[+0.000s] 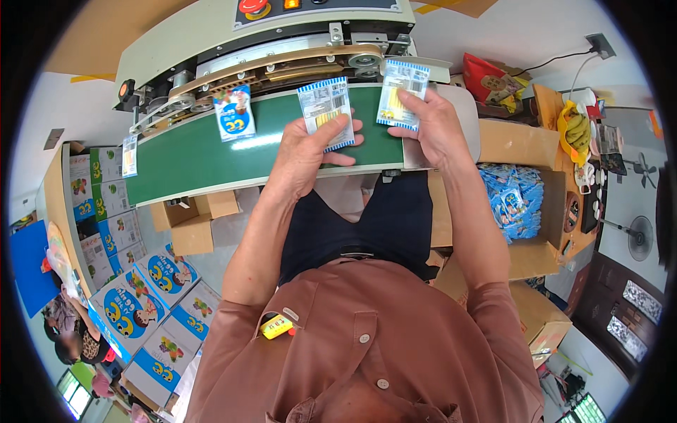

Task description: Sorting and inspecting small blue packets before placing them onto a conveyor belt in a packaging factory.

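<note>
My left hand point(303, 148) grips a small blue-and-white packet point(324, 99) over the green conveyor belt point(183, 173), thumb on top and fingers beneath. Its printed back with striped edges faces up. To the right, my right hand point(437, 127) pinches a second packet point(405, 74) the same way, at the belt's right end. Farther left, a packet point(234, 116) lies on the belt with its top edge at the band sealer point(282, 63). Another packet point(130, 156) is at the belt's far left end.
An open carton point(553, 211) at my right is filled with many blue packets point(511, 201). Printed cartons point(151, 310) are stacked at lower left. A red stop button point(254, 7) sits on the sealer. Bananas point(578, 130) and a fan point(640, 236) are farther right; a person point(70, 338) is at far left.
</note>
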A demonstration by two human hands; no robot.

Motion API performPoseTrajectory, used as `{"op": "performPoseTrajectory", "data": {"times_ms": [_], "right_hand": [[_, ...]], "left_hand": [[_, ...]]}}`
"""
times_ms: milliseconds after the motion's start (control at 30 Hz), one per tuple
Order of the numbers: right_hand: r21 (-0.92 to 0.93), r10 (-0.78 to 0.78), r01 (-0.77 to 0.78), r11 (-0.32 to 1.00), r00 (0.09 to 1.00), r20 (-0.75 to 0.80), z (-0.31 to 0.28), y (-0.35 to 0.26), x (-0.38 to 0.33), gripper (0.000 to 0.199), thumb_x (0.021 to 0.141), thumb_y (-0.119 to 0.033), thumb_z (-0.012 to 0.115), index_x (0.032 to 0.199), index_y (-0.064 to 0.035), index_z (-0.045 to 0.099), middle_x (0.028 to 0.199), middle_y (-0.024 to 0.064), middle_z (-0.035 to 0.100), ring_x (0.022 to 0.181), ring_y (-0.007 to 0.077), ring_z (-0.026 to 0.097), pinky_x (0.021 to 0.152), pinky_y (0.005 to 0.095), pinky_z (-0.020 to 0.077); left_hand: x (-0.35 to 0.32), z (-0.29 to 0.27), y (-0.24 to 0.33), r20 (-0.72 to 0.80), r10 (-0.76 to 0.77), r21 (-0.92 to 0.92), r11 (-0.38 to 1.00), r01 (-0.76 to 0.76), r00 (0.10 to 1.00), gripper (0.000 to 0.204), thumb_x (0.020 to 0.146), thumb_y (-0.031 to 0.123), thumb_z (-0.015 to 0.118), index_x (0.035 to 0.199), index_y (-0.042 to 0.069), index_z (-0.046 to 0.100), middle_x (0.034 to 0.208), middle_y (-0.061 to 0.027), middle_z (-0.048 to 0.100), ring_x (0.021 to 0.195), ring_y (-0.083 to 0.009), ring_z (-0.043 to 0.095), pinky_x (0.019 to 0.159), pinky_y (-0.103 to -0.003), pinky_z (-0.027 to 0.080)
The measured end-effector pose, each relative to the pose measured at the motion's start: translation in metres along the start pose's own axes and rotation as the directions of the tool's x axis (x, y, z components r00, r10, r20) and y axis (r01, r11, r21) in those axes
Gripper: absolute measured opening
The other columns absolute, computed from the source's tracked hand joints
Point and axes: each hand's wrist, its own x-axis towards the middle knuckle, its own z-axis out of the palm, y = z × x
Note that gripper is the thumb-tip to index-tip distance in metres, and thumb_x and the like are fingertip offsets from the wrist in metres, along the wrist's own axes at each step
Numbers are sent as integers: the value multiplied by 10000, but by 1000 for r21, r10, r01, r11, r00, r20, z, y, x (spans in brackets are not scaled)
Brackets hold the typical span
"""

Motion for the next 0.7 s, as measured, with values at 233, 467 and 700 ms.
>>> {"op": "performPoseTrajectory", "data": {"times_ms": [233, 467, 700], "right_hand": [[-76, 95, -83, 994, 982, 165, 26, 0, 14, 322, 979, -245, 624, 1181, 6, 617, 1096, 106, 682, 966, 189, 681, 758, 346, 610], [127, 68, -99, 987, 971, 230, 35, -4, -15, 310, 981, -239, 622, 1171, 6, 626, 1077, 97, 689, 953, 176, 680, 781, 341, 592], [-9, 11, -10, 1000, 991, 130, 2, 11, -16, 291, 974, -208, 626, 1180, -2, 617, 1032, 75, 697, 909, 158, 690, 751, 347, 620]], "left_hand": [[-8, -8, 9, 73, -89, 91, 992, 82, 993, 345, 936, 208, 682, 1191, -20, 639, 1057, -158, 714, 770, -202, 725, 585, -275, 608], [5, -1, -2, 173, -76, 104, 993, 59, 982, 347, 926, 178, 700, 1182, -44, 630, 1049, -168, 718, 687, -174, 717, 564, -247, 601], [9, 22, -6, 256, -209, 118, 976, 184, 944, 321, 936, 189, 686, 1153, -44, 645, 1028, -179, 717, 681, -165, 714, 578, -245, 604]]}}
